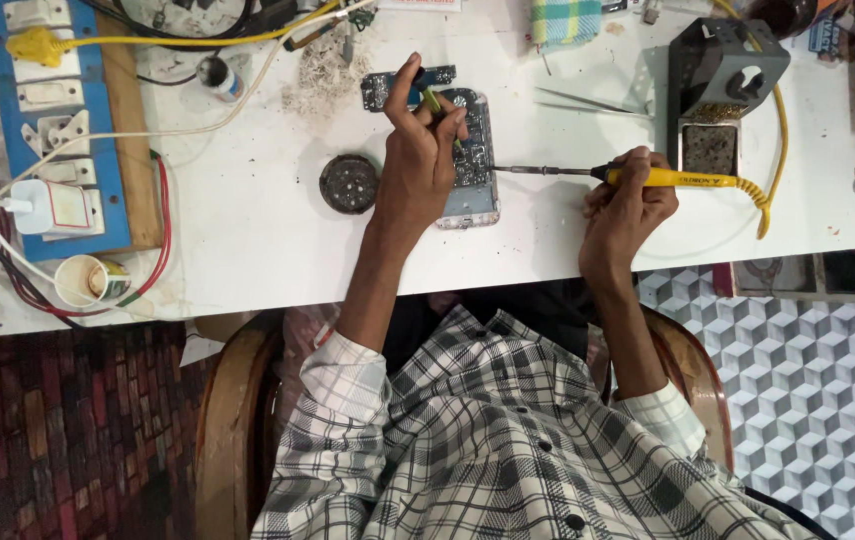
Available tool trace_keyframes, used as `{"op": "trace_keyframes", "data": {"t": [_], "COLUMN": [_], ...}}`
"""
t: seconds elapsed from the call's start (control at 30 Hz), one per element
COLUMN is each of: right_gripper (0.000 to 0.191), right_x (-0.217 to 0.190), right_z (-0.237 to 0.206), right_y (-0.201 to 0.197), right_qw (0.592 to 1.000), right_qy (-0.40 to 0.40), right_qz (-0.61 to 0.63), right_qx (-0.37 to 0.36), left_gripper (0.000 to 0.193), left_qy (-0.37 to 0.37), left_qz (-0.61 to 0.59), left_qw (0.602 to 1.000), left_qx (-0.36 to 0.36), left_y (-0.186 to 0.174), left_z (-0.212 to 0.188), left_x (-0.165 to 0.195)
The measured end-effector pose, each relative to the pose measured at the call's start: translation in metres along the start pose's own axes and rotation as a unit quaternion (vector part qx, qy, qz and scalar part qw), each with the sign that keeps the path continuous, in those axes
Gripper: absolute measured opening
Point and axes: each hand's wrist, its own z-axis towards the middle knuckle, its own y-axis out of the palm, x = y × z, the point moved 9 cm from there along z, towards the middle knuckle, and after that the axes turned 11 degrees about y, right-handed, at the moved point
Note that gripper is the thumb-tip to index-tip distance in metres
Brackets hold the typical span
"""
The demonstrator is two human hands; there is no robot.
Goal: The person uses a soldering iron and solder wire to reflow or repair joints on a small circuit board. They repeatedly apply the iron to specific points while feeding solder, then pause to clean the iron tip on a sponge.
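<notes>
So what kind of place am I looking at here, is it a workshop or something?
Most likely a small electronics repair bench. The right hand holds a yellow soldering iron to an opened phone, the left hand holds a thin tool over it, and a soldering iron stand and blue switchboard sit on the white table.

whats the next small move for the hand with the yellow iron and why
Probably ease the soldering iron a touch further left, so its tip settles on the opened phone. The right hand grips the yellow handle with the tip right at the phone's edge, while the left hand holds a thin green-tipped tool over the board. Whether the tip already touches, I cannot tell.
</notes>
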Motion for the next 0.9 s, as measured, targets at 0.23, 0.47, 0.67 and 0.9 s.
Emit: {"op": "trace_keyframes", "data": {"t": [0.23,0.47,0.67,0.9], "right_gripper": [0.032,0.032,0.032,0.034], "right_x": [0.0023,0.0003,0.0005,0.0036], "right_z": [0.0005,0.0018,0.0017,0.0033], "right_y": [-0.0033,-0.0017,-0.0019,-0.0044], "right_qw": [1.0,0.999,1.0,1.0], "right_qy": [-0.008,-0.021,-0.009,-0.001], "right_qz": [0.009,0.011,0.019,0.008], "right_qx": [-0.008,-0.028,-0.017,-0.015], "left_gripper": [0.062,0.061,0.06,0.061], "left_qy": [0.005,0.012,0.008,0.014], "left_qz": [0.005,0.005,0.012,0.015], "left_qw": [1.0,1.0,1.0,1.0], "left_qx": [-0.003,-0.004,-0.007,-0.004], "left_y": [0.0015,0.0029,0.0031,0.002], "left_z": [-0.0006,-0.0007,-0.0001,0.0012], "left_x": [-0.0034,-0.0064,-0.006,-0.0041]}}
